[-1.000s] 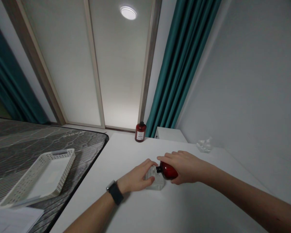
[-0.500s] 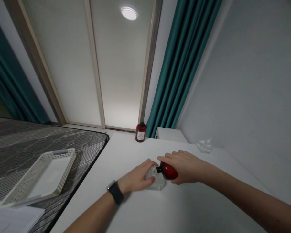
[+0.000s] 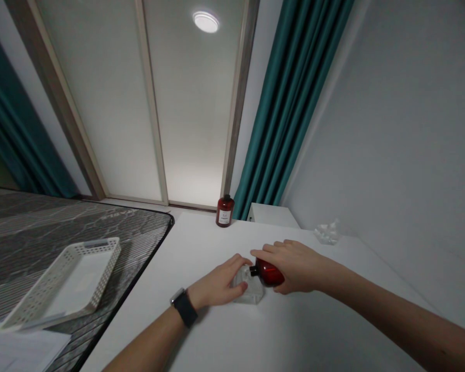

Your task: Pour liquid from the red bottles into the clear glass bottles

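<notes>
My right hand (image 3: 290, 264) is closed around a dark red bottle (image 3: 269, 273), tipped on its side with its black neck pointing left. Beneath that neck, a clear glass container (image 3: 253, 293) stands on the white table (image 3: 201, 336). My left hand (image 3: 222, 284), with a dark-banded watch on its wrist, grips the container from the left between thumb and fingers. The bottle's mouth is over the container; whether liquid flows from it I cannot make out. Another dark red bottle (image 3: 225, 212), with a white label and black top, stands upright at the table's far edge.
A crumpled clear plastic item (image 3: 327, 233) lies at the back right by the wall. On the grey patterned surface to the left are a white perforated basket (image 3: 107, 274) and papers (image 3: 27, 347). A white cabinet (image 3: 275, 214) and teal curtain (image 3: 294, 103) stand behind the table.
</notes>
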Motion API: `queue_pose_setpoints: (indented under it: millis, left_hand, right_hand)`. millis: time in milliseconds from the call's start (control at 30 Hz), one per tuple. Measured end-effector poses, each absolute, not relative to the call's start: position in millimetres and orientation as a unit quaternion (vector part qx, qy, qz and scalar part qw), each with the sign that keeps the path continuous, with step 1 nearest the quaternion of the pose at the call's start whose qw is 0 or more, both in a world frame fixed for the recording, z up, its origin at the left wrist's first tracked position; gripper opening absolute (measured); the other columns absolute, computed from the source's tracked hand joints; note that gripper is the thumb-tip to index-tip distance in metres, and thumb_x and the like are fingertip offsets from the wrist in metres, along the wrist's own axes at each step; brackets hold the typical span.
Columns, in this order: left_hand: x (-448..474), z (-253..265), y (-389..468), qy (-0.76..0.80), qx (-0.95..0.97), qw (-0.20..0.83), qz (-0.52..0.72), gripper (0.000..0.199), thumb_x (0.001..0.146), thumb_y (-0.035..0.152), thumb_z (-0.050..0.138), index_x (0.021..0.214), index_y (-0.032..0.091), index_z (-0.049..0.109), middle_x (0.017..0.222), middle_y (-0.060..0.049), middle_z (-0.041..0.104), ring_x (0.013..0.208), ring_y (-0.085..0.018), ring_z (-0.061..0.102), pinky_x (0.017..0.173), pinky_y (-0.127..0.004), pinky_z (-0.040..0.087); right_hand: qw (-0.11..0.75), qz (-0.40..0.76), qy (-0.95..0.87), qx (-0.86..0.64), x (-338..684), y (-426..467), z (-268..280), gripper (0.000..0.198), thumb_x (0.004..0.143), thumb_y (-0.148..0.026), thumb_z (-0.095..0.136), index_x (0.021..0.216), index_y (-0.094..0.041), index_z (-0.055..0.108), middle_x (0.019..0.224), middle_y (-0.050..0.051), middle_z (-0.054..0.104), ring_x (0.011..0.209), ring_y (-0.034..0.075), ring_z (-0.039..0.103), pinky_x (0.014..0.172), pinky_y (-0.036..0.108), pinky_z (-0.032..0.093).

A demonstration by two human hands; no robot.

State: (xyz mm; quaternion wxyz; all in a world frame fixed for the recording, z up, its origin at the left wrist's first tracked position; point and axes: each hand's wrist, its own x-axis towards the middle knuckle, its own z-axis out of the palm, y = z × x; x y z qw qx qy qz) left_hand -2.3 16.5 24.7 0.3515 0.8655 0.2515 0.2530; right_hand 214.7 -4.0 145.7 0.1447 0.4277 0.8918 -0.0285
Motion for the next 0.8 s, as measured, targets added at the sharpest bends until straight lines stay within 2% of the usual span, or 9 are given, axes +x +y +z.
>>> queue_pose_setpoints:
  millis: [467, 800]
  left_hand:
    - [-1.7, 23.5, 16.5, 0.252, 0.865, 0.352, 0.253, 0.045, 0.085, 0.018, 0.060, 0.128, 0.023, 0.047, 0.120, -0.009, 0.057, 0.111, -0.030, 0.057, 0.103, -0.047, 0.046]
    - [-2.6, 22.4, 17.0, 0.248, 0.868, 0.347, 0.255, 0.045, 0.087, 0.021, 0.059, 0.130, 0.024, 0.046, 0.122, -0.009, 0.056, 0.113, -0.031, 0.056, 0.104, -0.048, 0.045]
  right_hand:
    - [0.135, 0.003, 0.898, 0.418, 215.5, -4.3, 142.3, 0.078, 0.071, -0.032, 0.075, 0.143, -0.022, 0.047, 0.121, 0.013, 0.069, 0.100, 0.034, 0.066, 0.084, 0.044, 0.048]
    - [0.131, 0.013, 0.902, 0.412, 216.6, -4.1, 140.6, 0.076, 0.072, -0.032, 0.075, 0.142, -0.022, 0.048, 0.119, 0.012, 0.069, 0.099, 0.033, 0.067, 0.083, 0.044, 0.048]
